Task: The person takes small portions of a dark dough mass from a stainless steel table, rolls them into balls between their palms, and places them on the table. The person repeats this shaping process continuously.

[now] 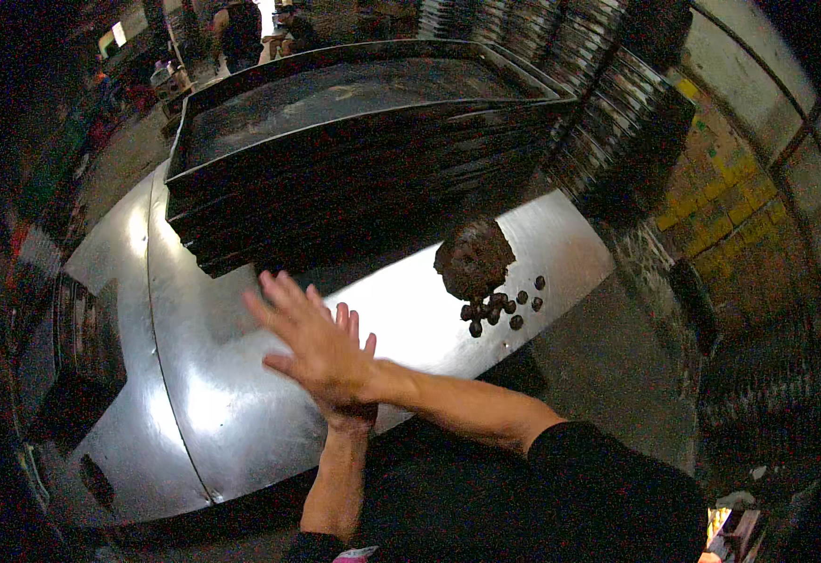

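Observation:
My right hand [315, 345] lies across my left hand [355, 327], palm over palm, above the shiny metal tabletop [256, 422]. The right fingers are spread and blurred. Only the left fingertips and wrist show, and whatever may be between the palms is hidden. To the right of both hands, a dark brown lump of dough-like material [477, 257] sits on the table. Several small dark balls [495, 306] lie in front of it, some touching each other and some apart.
A tall stack of dark rectangular trays [354, 172] stands on the table's far side. More stacked trays [600, 119] rise at the back right. At far left is another dark stack [76, 317]. Yellowish stacked blocks or cartons [727, 190] line the right. Two people [241, 35] are in the background.

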A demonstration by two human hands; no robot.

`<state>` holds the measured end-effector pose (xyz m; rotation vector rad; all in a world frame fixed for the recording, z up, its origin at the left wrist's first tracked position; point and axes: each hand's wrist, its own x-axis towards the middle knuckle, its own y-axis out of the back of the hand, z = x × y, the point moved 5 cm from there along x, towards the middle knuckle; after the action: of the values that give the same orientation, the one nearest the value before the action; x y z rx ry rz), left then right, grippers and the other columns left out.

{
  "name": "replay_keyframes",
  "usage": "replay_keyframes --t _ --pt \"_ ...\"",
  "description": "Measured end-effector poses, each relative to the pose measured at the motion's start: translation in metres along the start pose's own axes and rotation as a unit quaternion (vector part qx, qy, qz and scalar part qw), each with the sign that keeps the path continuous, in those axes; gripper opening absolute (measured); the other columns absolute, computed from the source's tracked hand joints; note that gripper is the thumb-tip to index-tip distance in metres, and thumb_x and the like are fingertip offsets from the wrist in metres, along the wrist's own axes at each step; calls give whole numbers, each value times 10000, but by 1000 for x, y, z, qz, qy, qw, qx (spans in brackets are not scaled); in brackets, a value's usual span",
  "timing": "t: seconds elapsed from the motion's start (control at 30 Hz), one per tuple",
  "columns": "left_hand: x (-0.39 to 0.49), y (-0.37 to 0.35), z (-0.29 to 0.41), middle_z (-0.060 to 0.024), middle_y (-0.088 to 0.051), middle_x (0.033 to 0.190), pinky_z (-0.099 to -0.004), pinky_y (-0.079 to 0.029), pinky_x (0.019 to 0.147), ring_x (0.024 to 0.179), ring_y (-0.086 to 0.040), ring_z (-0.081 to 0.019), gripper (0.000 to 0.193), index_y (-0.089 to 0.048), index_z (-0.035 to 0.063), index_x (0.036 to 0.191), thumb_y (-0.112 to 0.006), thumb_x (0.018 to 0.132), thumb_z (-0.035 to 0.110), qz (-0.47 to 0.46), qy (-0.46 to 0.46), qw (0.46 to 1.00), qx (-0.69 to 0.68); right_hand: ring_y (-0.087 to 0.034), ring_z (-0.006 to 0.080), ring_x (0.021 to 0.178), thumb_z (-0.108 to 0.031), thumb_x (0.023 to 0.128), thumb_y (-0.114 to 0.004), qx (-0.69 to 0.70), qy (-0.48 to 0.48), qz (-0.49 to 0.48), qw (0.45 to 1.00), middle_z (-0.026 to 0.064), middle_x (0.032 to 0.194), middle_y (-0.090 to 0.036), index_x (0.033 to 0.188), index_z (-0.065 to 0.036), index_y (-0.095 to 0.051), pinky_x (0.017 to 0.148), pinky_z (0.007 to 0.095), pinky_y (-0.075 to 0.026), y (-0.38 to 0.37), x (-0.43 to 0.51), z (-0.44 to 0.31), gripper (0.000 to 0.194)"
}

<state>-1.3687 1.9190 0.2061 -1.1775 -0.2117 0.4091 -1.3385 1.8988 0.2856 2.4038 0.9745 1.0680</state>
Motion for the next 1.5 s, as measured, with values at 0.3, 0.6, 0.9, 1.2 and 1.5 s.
replay_keyframes --t 0.3,0.6,0.9,1.2,1.5 --pt "50 32 -37 -147 -242 1565 -508 -168 1161 1459 -193 -278 674 -319 55 1467 -284 997 538 147 -21 975 163 -574 343 1155 -92 920 -561 186 -202 -20 961 218 1274 -567 1270 13 -549 1006 391 -451 44 -123 97 365" --pt "41 78 -100 -111 -511 1328 -446 -440 1022 1253 -470 -227 343 -541 27 1277 -503 965 165 196 69 926 315 -481 413 1204 -216 857 -674 -359 -154 50 919 127 1182 -632 1166 -90 -647 1039 577 -324 173 -120 241 335" --pt "45 61 -103 -117 -517 1349 -405 -466 1006 1240 -495 -208 260 -567 13 1205 -446 990 93 213 -3 916 341 -489 325 1226 -115 793 -655 -416 -88 -85 901 28 1047 -660 1064 -149 -689 1133 634 -147 216 -130 276 276" --pt "53 54 -149 -156 -559 1276 -432 -479 989 1209 -535 -264 277 -551 -4 1196 -469 987 157 146 4 932 332 -534 323 1163 -151 808 -665 -457 -198 -202 843 59 980 -665 1049 -128 -666 1126 648 -150 235 -160 283 241" --pt "69 14 -136 -205 -462 1399 -492 -350 1092 1317 -428 -341 654 -461 -1 1326 -322 977 535 63 23 996 58 -539 249 1144 -7 872 -509 42 -281 -22 958 133 1243 -591 1291 -15 -556 1014 453 -382 127 -124 153 421"
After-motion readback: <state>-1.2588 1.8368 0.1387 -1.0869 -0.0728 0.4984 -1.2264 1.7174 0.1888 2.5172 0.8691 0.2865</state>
